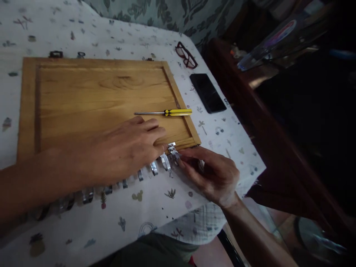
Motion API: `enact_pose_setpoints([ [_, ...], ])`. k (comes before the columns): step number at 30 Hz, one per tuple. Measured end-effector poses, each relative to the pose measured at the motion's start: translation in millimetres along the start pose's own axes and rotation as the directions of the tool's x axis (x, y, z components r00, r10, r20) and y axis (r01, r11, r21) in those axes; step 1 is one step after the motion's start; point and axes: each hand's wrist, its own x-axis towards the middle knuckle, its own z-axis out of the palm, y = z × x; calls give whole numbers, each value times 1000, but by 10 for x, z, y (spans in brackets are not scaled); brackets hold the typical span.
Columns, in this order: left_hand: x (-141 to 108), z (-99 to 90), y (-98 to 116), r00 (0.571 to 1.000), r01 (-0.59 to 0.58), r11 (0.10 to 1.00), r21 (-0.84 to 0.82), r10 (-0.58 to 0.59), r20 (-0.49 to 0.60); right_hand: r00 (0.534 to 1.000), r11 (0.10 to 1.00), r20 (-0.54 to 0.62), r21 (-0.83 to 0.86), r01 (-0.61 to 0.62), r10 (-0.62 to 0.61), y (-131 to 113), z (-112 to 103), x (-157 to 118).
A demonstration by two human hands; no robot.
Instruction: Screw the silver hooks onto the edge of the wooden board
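Observation:
A framed wooden panel [105, 89] lies flat on the cloth-covered table. Several shiny bent metal strips [165, 162] line its near edge. Pinched between the thumb and fingers of my right hand [215, 172] is a metal clip [172, 148], set at the panel's near right corner. My left hand [133, 142] rests over the near edge with curled fingers, its thumb close to that clip. Its fingertips are partly hidden, so I cannot make out what they grip. Just beyond the left knuckles, a yellow and black screwdriver [178, 112] lies across the panel, shaft pointing left.
A black phone [208, 92] and dark-framed glasses [186, 55] lie right of the panel. Small dark fittings [56, 54] show along its far edge. White patterned cloth [133, 222] covers the table. A clear bottle [267, 44] stands on dark wooden furniture [239, 74] beyond the table's right edge.

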Motion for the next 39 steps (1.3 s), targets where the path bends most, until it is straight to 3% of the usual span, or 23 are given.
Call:
enact_pose_setpoints([
  [10,16,-51,24,998,37,999,-13,-36,55,1000,999,12,28,-16,16,-32,-7,32],
  [17,19,-90,-26,995,1,1000,-28,2,97,990,994,-118,-66,-84,76,12,1,22],
  [24,-13,-33,-25,1000,-13,1000,-10,13,25,1000,998,-26,-55,-10,9,57,27,45],
  [39,21,-83,-37,990,4,1000,-9,-3,138,999,990,-8,-135,44,-46,52,58,64],
])
